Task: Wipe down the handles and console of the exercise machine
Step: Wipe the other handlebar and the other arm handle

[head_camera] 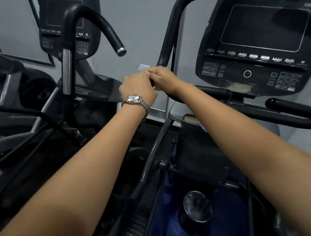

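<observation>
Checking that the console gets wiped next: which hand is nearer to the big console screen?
Right. The right hand grips the handle just left of the console screen; the left hand, wearing the watch, sits farther left.

Pretty clearly a gym, cardio corner. The big giveaway is the console (256,42) on the right: dark screen, a row of workout-profile icons under it, number keypad lower down. Left of that console a curved black handle (170,33) rises up, and further left sits a second machine (69,27) of the same kind with its own keypad and hooked grip. Behind the console it's plain grey wall panels (140,26). Below it, a textured foot pedal (135,231).
</observation>
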{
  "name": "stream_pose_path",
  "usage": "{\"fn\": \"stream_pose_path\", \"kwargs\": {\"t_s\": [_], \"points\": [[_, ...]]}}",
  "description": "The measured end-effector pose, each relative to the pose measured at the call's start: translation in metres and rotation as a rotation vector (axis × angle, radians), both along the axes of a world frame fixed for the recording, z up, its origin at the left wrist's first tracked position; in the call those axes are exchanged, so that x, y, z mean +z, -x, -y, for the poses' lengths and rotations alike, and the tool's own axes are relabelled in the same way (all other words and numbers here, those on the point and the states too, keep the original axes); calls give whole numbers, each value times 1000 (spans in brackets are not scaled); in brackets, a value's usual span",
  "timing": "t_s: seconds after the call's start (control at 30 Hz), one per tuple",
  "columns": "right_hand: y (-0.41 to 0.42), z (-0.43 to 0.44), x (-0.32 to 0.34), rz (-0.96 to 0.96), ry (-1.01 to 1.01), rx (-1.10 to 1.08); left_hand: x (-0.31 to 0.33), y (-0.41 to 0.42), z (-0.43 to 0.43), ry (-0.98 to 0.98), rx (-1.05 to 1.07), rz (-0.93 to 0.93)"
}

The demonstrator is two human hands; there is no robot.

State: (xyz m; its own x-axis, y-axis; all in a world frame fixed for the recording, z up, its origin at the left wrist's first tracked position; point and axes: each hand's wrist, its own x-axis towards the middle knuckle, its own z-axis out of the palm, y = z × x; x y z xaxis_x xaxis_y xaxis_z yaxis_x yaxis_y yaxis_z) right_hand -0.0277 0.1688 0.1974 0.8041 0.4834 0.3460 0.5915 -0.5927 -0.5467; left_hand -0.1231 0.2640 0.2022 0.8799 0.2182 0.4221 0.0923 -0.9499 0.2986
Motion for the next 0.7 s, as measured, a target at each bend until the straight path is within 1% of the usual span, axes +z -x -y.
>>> {"fn": "stream_pose_path", "kwargs": {"t_s": [0.1, 0.17, 0.23, 0.37, 0.43, 0.57, 0.63, 0.7], "points": [[-20, -1, 8, -47, 77, -134, -1, 0, -4, 27, -4, -4], [-22, -4, 8, -52, 78, -175, -3, 1, -5, 44, -14, 7], [-6, -4, 2, -27, 17, -126, -7, 2, -7, 58, -26, 18], [25, 0, -13, -23, -126, 76, -13, 5, -12, 158, -76, 13], [21, -4, -10, -46, -126, 62, -15, 10, -15, 197, -89, -31], [10, -13, 3, -83, -32, -104, -19, 20, -22, 249, -98, -39], [12, -19, 7, -85, 19, -105, -21, 24, -27, 273, -105, -34], [18, -26, 5, -18, 149, -37, -23, 27, -31, 290, -112, -45]]}}
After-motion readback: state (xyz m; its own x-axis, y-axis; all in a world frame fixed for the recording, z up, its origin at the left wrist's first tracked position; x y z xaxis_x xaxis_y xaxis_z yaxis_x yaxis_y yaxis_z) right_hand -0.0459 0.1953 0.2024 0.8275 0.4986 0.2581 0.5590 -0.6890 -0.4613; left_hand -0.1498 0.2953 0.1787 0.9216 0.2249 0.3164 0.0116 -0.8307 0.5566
